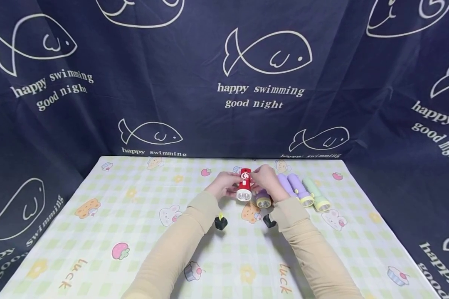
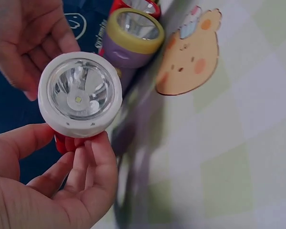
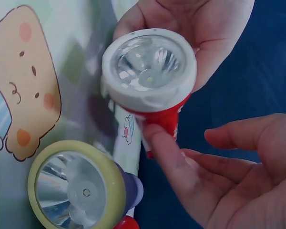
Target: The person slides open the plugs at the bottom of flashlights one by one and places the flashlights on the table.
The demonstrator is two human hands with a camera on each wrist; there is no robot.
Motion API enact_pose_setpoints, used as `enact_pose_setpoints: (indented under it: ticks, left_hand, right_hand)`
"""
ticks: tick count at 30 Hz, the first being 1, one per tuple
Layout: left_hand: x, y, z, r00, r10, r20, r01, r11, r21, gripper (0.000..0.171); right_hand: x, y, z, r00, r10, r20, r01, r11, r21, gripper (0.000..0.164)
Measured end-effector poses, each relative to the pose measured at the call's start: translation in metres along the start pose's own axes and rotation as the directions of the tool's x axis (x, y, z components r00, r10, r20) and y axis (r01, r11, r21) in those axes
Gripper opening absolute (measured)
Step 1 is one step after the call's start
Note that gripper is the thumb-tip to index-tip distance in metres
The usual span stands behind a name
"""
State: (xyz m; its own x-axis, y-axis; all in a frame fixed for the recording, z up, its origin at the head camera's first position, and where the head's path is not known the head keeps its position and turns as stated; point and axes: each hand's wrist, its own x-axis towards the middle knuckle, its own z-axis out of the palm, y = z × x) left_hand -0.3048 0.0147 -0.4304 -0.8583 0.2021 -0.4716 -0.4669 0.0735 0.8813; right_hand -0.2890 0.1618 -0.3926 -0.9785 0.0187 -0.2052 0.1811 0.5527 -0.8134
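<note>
A red flashlight point(image 1: 245, 178) with a white head point(image 2: 47, 112) is raised over the table, its lens facing my body. My left hand point(image 1: 224, 184) grips its body, thumb on one side and fingers on the other. On the opposite side is my right hand point(image 1: 265, 176). One extended finger point(image 3: 169, 152) of that hand touches the red body just below the head, while the thumb stands apart from it. Close by the right hand is a purple flashlight point(image 1: 263, 202) with a yellow rim, partly hidden by hand and sleeve in the head view.
Right of the right forearm lie two more purple flashlights point(image 1: 299, 189) and a green one point(image 1: 316, 195). Another red flashlight point(image 2: 150, 6) shows behind the near purple one. The checked tablecloth point(image 1: 134, 224) ends at a dark blue fish-print curtain point(image 1: 202, 83).
</note>
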Motion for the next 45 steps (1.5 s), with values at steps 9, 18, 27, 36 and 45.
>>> enact_pose_setpoints:
  ticks: [9,18,27,36,45]
  left_hand:
    - [-0.014,0.012,-0.003,0.994,0.093,-0.056,-0.093,0.996,0.009,0.034]
    - [-0.035,0.015,-0.006,0.969,0.227,-0.100,-0.225,0.974,0.031,0.034]
    - [-0.056,0.016,-0.009,0.921,0.365,-0.135,-0.353,0.930,0.103,0.035]
    - [-0.074,0.008,-0.009,0.808,0.570,-0.148,-0.500,0.797,0.339,0.037]
    - [-0.096,-0.007,-0.010,0.785,0.609,-0.114,-0.548,0.768,0.331,0.040]
  right_hand:
    - [0.002,-0.001,-0.003,1.000,-0.002,0.020,-0.002,0.986,0.167,0.029]
    - [-0.012,-0.011,-0.003,0.999,-0.032,0.023,0.026,0.970,0.243,0.027]
    - [-0.027,-0.018,-0.002,0.997,-0.072,-0.026,0.077,0.956,0.284,0.028]
    - [-0.040,-0.019,-0.003,0.997,-0.073,0.023,0.059,0.926,0.373,0.038]
    - [-0.048,-0.002,0.000,0.984,-0.141,0.114,0.080,0.902,0.424,0.043]
